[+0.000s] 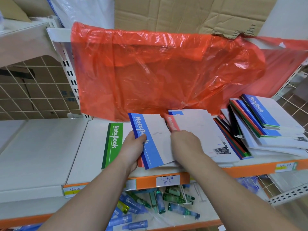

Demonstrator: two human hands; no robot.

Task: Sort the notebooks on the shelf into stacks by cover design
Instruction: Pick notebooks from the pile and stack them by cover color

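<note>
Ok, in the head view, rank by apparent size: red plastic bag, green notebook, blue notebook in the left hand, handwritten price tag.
1. red plastic bag, by far the largest.
2. blue notebook and green notebook: same format, green partly covered, so unranked.
3. price tag, smallest.

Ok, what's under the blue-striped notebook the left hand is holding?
A red notebook edge peeks out beneath the blue-striped white notebook that the left hand grips. The rest of it, and anything deeper, is covered.

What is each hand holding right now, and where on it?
Left hand grips the blue notebook at its spine edge, thumb on the cover. Right hand appears to pinch the red notebook at its near end.
</note>
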